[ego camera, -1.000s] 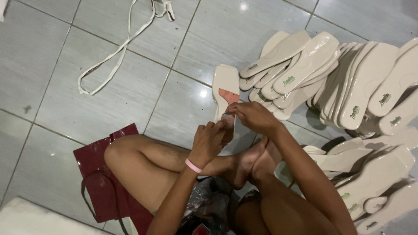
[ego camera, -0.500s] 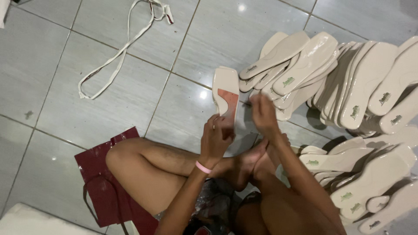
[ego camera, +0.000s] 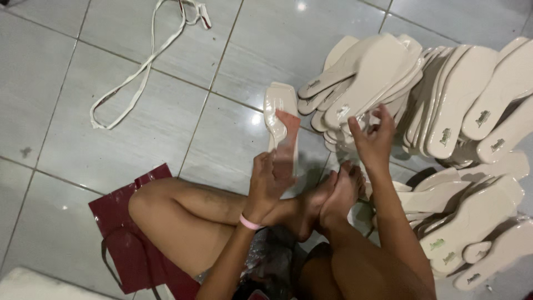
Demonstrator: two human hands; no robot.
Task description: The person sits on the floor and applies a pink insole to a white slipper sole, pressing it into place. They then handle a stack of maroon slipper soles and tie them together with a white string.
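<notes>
Left hand point(ego camera: 266, 180) raised, fingers curled in a grip, right hand point(ego camera: 373, 141) lifted, fingers loosely spread

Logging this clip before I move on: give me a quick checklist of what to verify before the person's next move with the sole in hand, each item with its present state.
1. Left hand has a grip on the beige sandal sole: ok, fingers wrap its lower end.
2. Clear strap piece with reddish tint lies against the sole: ok; whether it is attached, cannot tell.
3. Right hand is free: ok, fingers spread, nothing in it.
4. Stack of beige soles within reach of the right hand: ok, right beside it.
5. White strap loop clear of the hands: ok, it lies apart on the tiled floor.
6. Sole's underside condition: cannot tell.
</notes>
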